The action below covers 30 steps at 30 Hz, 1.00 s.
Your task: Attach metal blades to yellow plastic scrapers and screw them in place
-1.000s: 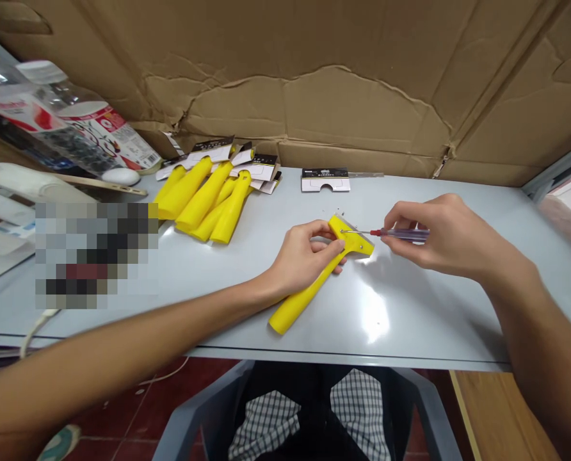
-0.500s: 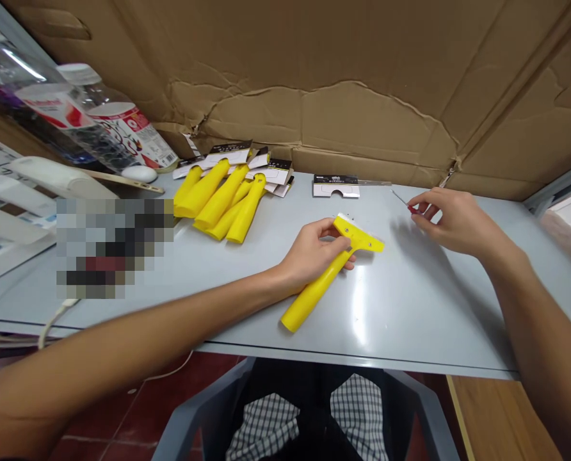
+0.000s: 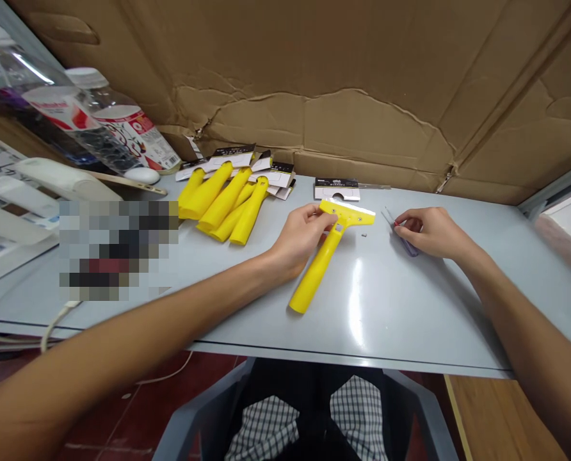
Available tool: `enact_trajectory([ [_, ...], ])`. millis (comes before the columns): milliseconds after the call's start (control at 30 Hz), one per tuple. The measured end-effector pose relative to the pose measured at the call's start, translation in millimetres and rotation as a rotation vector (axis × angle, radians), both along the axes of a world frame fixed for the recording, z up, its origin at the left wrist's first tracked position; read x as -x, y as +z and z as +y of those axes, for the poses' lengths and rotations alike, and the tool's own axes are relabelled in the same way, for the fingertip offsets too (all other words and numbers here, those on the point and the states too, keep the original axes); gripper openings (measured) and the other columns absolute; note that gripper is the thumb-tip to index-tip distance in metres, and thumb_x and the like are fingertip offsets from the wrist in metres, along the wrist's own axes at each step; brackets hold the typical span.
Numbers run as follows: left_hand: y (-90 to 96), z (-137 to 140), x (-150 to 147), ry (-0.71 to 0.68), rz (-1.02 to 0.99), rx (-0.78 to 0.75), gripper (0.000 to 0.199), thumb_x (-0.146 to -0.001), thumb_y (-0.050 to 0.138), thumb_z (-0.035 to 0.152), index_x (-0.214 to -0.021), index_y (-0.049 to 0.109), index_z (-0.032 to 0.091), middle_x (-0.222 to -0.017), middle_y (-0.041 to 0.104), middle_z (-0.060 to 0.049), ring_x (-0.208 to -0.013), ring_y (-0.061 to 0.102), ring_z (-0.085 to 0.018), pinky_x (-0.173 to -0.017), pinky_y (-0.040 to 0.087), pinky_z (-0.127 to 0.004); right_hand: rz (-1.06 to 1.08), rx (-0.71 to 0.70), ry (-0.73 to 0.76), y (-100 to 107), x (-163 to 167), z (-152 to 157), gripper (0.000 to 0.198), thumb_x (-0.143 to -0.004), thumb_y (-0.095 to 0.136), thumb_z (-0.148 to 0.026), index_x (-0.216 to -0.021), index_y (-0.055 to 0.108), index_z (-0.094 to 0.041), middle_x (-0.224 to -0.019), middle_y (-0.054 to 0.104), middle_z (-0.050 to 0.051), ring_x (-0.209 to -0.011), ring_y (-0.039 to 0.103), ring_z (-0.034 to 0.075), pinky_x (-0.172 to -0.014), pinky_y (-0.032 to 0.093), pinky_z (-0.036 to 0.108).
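A yellow scraper [image 3: 317,272] with a wide head and a thin blade edge is gripped near its neck by my left hand [image 3: 301,237]. Two small screws show in its head, and its handle slants toward the table's front edge. To the right, my right hand [image 3: 427,232] is closed around a screwdriver [image 3: 407,245], its thin shaft pointing up and left, apart from the scraper. On the table between the hands lies a tiny metal piece [image 3: 363,235], perhaps a screw. Behind the scraper rests a black-and-white card package [image 3: 336,189].
Several yellow scrapers [image 3: 228,202] with card sleeves lie piled at the left. Beyond them stand plastic bottles [image 3: 136,131] and a white mouse [image 3: 142,175]. A cardboard wall [image 3: 353,128] closes off the back of the grey table [image 3: 439,320]. A blurred-out patch covers things at the left.
My left hand has raised the scraper slightly away from me, uncovering the tiny metal piece. My right hand has moved left and nearer, and the screwdriver's handle now shows.
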<state>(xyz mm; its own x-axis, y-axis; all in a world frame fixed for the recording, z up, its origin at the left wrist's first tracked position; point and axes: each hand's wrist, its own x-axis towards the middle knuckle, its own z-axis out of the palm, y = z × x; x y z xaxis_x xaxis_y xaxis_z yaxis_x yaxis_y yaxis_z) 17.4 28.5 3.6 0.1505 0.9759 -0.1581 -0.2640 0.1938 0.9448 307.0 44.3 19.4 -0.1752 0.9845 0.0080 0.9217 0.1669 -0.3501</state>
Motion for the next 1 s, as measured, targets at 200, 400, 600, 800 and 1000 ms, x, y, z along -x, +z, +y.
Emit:
enact_trajectory([
  [200, 1.9, 5.6, 0.3, 0.027, -0.084, 0.061, 0.016, -0.091, 0.068, 0.005, -0.099, 0.061, 0.016, -0.102, 0.08, -0.012, -0.087, 0.076, -0.022, -0.083, 0.059, -0.037, 0.028, -0.021, -0.002, -6.8, 8.5, -2.2, 0.017, -0.088, 0.064, -0.035, -0.092, 0.076, -0.023, -0.068, 0.076, -0.001, -0.071, 0.07, 0.02, -0.078, 0.051, 0.035],
  [400, -2.6, 5.6, 1.4, -0.08, 0.011, 0.027, 0.027, -0.088, 0.075, 0.004, -0.101, 0.057, 0.018, -0.088, 0.08, -0.01, -0.077, 0.076, -0.021, -0.072, 0.059, -0.035, 0.042, -0.034, -0.005, -10.1, 11.1, -1.5, 0.017, -0.092, 0.063, -0.038, -0.09, 0.073, -0.024, -0.061, 0.073, -0.003, -0.068, 0.069, 0.019, -0.079, 0.048, 0.034],
  [600, -12.2, 12.3, 6.0, -0.175, 0.053, -0.025, 0.025, -0.088, 0.08, 0.007, -0.104, 0.062, 0.013, -0.09, 0.08, -0.011, -0.076, 0.077, -0.019, -0.078, 0.061, -0.035, 0.04, -0.084, 0.0, -11.8, 9.2, 0.2, 0.025, -0.097, 0.061, -0.045, -0.093, 0.074, -0.023, -0.065, 0.074, -0.002, -0.068, 0.067, 0.019, -0.077, 0.046, 0.034],
  [800, -9.3, 12.6, 6.3, -0.178, -0.04, 0.007, 0.033, -0.085, 0.082, 0.006, -0.106, 0.058, 0.015, -0.092, 0.081, -0.011, -0.081, 0.08, -0.021, -0.08, 0.063, -0.035, 0.202, -0.392, -0.04, 1.4, 36.5, -25.6, 0.03, -0.096, 0.064, -0.046, -0.082, 0.074, -0.021, -0.069, 0.071, 0.001, -0.059, 0.058, 0.016, -0.064, 0.042, 0.033],
  [1000, -10.1, 15.5, 6.8, -0.164, -0.083, -0.03, 0.03, -0.087, 0.079, 0.003, -0.105, 0.058, 0.015, -0.089, 0.079, -0.007, -0.083, 0.08, -0.02, -0.084, 0.065, -0.034, 0.344, -0.131, 0.136, -3.7, 75.9, -51.7, 0.03, -0.096, 0.065, -0.046, -0.079, 0.07, -0.021, -0.062, 0.065, -0.003, -0.051, 0.052, 0.012, -0.062, 0.04, 0.032],
])
